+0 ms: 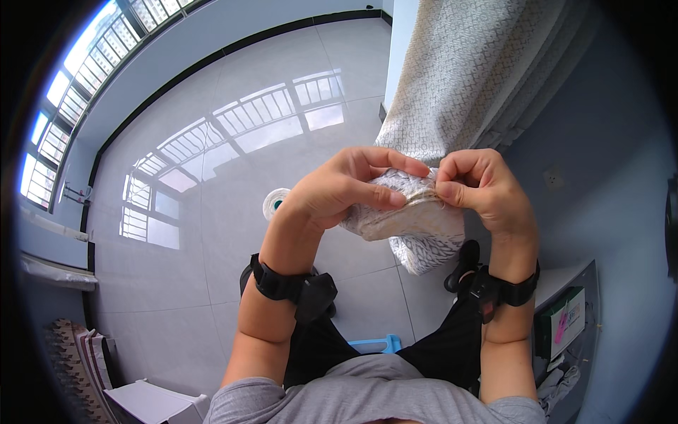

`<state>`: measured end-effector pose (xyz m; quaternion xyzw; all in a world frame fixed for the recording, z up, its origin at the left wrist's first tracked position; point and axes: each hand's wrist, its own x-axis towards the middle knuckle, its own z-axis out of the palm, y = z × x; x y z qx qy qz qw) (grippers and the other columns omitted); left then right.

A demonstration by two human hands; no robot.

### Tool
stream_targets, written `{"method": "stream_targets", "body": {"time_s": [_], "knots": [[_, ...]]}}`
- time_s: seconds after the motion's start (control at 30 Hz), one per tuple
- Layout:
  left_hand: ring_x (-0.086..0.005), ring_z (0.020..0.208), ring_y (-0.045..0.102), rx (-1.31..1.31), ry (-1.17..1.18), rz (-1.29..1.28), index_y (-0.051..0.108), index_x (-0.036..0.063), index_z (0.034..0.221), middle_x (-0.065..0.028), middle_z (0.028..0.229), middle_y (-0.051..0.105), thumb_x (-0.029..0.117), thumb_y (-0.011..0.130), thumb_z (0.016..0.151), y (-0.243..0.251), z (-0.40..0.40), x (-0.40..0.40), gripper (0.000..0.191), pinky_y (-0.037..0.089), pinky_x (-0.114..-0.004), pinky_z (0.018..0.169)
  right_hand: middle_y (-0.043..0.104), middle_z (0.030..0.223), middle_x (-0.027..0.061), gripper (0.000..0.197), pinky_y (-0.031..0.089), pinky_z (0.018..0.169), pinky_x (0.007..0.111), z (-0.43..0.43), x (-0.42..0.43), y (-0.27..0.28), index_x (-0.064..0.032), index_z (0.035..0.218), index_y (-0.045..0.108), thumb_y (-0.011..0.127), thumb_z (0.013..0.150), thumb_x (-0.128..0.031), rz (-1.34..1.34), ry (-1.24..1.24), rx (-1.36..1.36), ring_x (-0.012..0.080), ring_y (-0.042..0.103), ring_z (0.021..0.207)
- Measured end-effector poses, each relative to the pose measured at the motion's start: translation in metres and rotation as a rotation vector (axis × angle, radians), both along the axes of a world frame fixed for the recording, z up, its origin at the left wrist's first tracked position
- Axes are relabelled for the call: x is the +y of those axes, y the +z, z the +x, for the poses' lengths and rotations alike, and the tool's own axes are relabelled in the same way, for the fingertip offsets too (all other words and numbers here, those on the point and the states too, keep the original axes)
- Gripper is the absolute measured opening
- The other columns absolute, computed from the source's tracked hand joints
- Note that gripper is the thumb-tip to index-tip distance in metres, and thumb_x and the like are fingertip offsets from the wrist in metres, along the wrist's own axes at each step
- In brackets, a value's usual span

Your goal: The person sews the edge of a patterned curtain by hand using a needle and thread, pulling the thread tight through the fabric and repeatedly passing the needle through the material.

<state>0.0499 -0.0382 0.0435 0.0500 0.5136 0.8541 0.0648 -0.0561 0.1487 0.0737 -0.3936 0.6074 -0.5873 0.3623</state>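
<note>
A long patterned grey-and-white curtain (450,95) hangs at the upper right, and its lower end is gathered up before me. My left hand (344,185) pinches the folded hem (394,220) between thumb and fingers, its paler underside turned toward me. Close beside it, my right hand (471,188) has thumb and index finger pressed together on the same edge. Loose threads show at the edge by the right thumb. Whether a needle is between those fingertips is too small to tell. A loose corner of the cloth (424,254) droops below both hands.
A white spool of thread (271,205) is on the tiled floor (238,254), left of my left wrist. Part of a blue plastic stool (392,343) shows between my legs. At right stands a shelf unit (567,270) holding a box; a white cabinet (153,400) is at lower left.
</note>
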Motion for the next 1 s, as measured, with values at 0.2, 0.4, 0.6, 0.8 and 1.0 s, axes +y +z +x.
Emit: {"method": "stream_targets", "body": {"time_s": [0.2, 0.4, 0.6, 0.8, 1.0], "knots": [[-0.0193, 0.082, 0.064, 0.001, 0.037, 0.008, 0.060, -0.0030, 0.102, -0.0165, 0.097, 0.062, -0.005, 0.070, 0.061, 0.001, 0.000, 0.003, 0.043, 0.052, -0.030, 0.076, 0.057, 0.062, 0.0006, 0.009, 0.039, 0.052, 0.017, 0.001, -0.001, 0.000, -0.0014, 0.072, 0.062, 0.067, 0.076, -0.008, -0.009, -0.027, 0.043, 0.0040, 0.050, 0.056], [-0.0201, 0.081, 0.064, 0.006, 0.055, 0.009, 0.060, -0.0036, 0.103, -0.0171, 0.097, 0.062, -0.007, 0.069, 0.060, -0.002, -0.001, 0.004, 0.044, 0.052, -0.030, 0.077, 0.060, 0.065, 0.0021, 0.006, 0.041, 0.053, 0.017, -0.001, 0.008, 0.007, -0.0005, 0.075, 0.064, 0.065, 0.076, -0.006, 0.033, -0.003, 0.273, 0.0042, 0.052, 0.058], [-0.0201, 0.084, 0.062, -0.016, 0.051, 0.027, 0.058, -0.0056, 0.104, -0.0170, 0.099, 0.061, -0.006, 0.069, 0.062, -0.001, -0.003, 0.007, 0.044, 0.052, -0.029, 0.076, 0.056, 0.062, 0.0024, 0.003, 0.039, 0.053, 0.019, -0.002, 0.015, 0.011, 0.0003, 0.078, 0.059, 0.057, 0.079, -0.001, 0.098, 0.050, 0.374, 0.0046, 0.048, 0.057], [-0.0193, 0.088, 0.061, 0.007, 0.029, 0.012, 0.058, -0.0054, 0.104, -0.0161, 0.100, 0.060, -0.006, 0.069, 0.061, -0.002, -0.003, 0.008, 0.045, 0.051, -0.029, 0.078, 0.053, 0.063, 0.0029, 0.004, 0.038, 0.055, 0.022, -0.001, 0.013, 0.007, -0.0009, 0.079, 0.052, 0.051, 0.080, 0.003, 0.116, 0.120, 0.431, 0.0067, 0.046, 0.060], [-0.0195, 0.085, 0.063, -0.012, 0.063, -0.027, 0.062, -0.0032, 0.100, -0.0159, 0.097, 0.063, -0.008, 0.068, 0.055, -0.003, -0.003, 0.010, 0.046, 0.049, -0.030, 0.083, 0.053, 0.064, 0.0029, 0.005, 0.039, 0.056, 0.021, -0.003, 0.013, 0.009, -0.0005, 0.077, 0.052, 0.052, 0.079, 0.004, 0.140, 0.173, 0.348, 0.0067, 0.047, 0.060]]}}
